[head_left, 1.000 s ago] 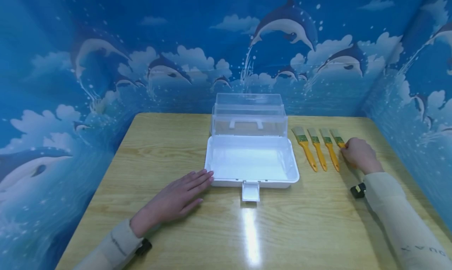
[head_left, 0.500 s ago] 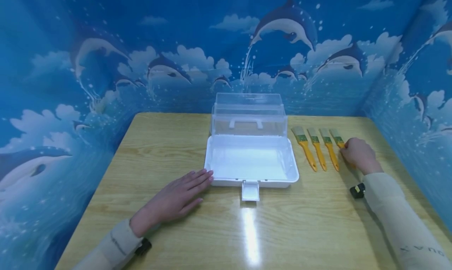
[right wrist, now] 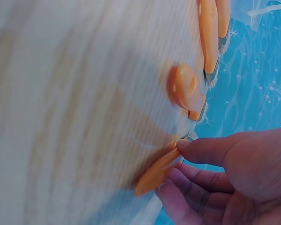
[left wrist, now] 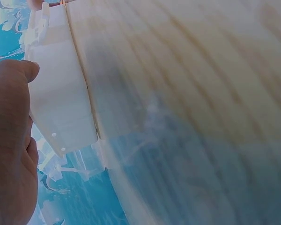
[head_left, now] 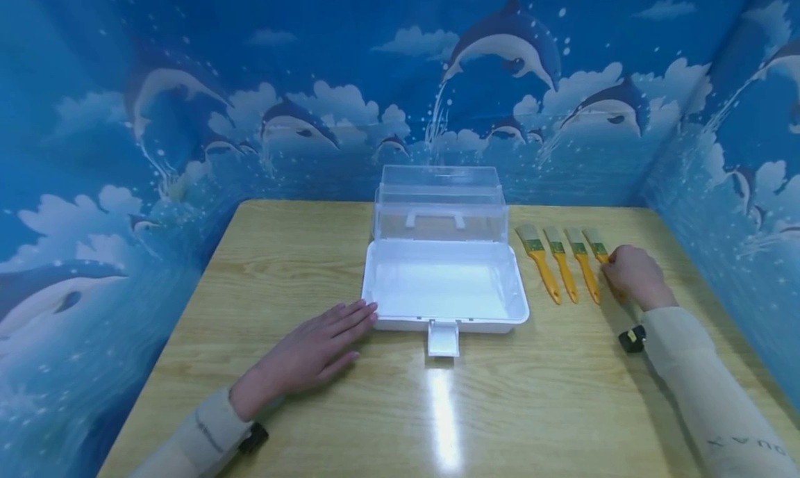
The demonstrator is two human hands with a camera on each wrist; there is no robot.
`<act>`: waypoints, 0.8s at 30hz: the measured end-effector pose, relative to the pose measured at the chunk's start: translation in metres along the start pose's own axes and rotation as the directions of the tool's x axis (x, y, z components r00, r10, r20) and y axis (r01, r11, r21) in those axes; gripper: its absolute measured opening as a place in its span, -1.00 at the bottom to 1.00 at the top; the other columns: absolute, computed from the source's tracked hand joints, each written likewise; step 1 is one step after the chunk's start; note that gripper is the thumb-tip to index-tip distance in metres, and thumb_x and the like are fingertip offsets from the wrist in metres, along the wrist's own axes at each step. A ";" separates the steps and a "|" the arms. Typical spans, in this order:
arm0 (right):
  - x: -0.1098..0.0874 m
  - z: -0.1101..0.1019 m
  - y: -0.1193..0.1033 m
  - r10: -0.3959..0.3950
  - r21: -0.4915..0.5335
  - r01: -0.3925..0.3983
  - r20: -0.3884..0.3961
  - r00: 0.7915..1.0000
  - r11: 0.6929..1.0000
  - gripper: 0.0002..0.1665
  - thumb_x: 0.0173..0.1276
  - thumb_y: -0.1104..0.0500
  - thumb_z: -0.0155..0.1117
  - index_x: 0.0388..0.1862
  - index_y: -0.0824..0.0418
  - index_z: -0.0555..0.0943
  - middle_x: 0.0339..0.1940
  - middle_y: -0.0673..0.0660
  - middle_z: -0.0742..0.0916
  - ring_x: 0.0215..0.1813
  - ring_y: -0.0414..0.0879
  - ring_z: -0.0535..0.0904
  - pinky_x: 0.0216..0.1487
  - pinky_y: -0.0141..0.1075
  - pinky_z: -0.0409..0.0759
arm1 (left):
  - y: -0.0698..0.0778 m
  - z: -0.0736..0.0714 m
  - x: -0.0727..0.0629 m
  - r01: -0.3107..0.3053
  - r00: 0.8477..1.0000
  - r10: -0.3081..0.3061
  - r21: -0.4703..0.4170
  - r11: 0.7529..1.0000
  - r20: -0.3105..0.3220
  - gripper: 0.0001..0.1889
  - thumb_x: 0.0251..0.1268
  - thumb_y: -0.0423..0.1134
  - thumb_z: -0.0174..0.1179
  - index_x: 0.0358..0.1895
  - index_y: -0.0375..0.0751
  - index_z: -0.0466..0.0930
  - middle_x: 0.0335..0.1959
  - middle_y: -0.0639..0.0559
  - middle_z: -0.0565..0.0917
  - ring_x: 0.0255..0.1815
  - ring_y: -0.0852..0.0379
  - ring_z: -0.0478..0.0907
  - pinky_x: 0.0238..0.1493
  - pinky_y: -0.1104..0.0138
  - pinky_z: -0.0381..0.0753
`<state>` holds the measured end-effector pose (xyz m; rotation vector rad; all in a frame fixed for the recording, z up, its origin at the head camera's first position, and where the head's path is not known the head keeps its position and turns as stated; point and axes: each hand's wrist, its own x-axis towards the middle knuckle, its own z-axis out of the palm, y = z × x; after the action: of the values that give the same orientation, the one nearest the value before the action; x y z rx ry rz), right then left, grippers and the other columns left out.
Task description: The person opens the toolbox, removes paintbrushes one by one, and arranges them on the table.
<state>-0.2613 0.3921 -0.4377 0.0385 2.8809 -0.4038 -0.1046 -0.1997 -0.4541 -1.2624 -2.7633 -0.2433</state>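
My left hand (head_left: 309, 353) lies with straight fingers at the front left corner of a white plastic box (head_left: 387, 322), its fingertips on the rim. The box's clear lid (head_left: 440, 193), fitted with a handle, is tipped back behind it. In the left wrist view the thumb is beside the box's white wall (left wrist: 61, 89). At the right, my right hand (head_left: 637, 275) pinches the rightmost paintbrush (head_left: 596, 240) by its orange handle (right wrist: 154, 176), between thumb and fingers. That brush still lies along the table, its bristles pointing away from me. The hand covers part of the handle in the head view.
Three more paintbrushes, a wider one (head_left: 540, 262), a narrow one (head_left: 564, 262) and another (head_left: 584, 262), lie in a row between box and right hand. The box's latch (head_left: 444, 340) hangs over its front. A dolphin-printed backdrop (head_left: 350, 117) rises behind the wooden table (head_left: 531, 408).
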 end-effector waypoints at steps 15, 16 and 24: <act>-0.002 0.001 0.000 -0.001 -0.004 0.001 0.000 1.000 1.000 -0.61 0.49 0.17 0.05 -0.21 0.54 0.59 -0.23 0.54 0.68 -0.35 0.22 0.64 -0.42 0.04 0.64 | 0.002 -0.001 0.000 -0.002 1.000 0.002 -0.014 1.000 -0.019 -0.30 0.55 -0.04 0.09 0.63 -0.09 0.07 0.68 0.07 0.03 0.67 0.04 0.02 0.68 0.25 -0.10; -0.002 0.001 -0.001 0.006 -0.004 -0.006 0.010 1.000 1.000 -0.61 0.51 0.15 0.04 -0.25 0.52 0.59 -0.29 0.51 0.68 -0.37 0.21 0.63 -0.44 0.01 0.62 | 0.003 -0.001 0.000 -0.001 1.000 0.001 -0.016 1.000 -0.021 -0.30 0.55 -0.04 0.09 0.63 -0.09 0.07 0.68 0.06 0.04 0.67 0.04 0.02 0.68 0.27 -0.13; -0.009 -0.001 -0.009 0.018 -0.061 -0.019 -0.004 1.000 0.998 -0.39 0.53 0.07 0.03 0.11 0.69 0.45 0.00 0.67 0.60 -0.12 0.47 0.63 -0.28 0.20 0.66 | 0.007 -0.003 0.001 0.027 0.999 -0.029 -0.059 0.998 -0.025 -0.32 0.56 -0.03 0.07 0.62 -0.09 0.09 0.67 0.05 0.06 0.66 0.06 0.03 0.67 0.16 0.00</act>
<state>-0.2535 0.3837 -0.4325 0.0556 2.8920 -0.3129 -0.0999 -0.1946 -0.4503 -1.2251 -2.7731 -0.3421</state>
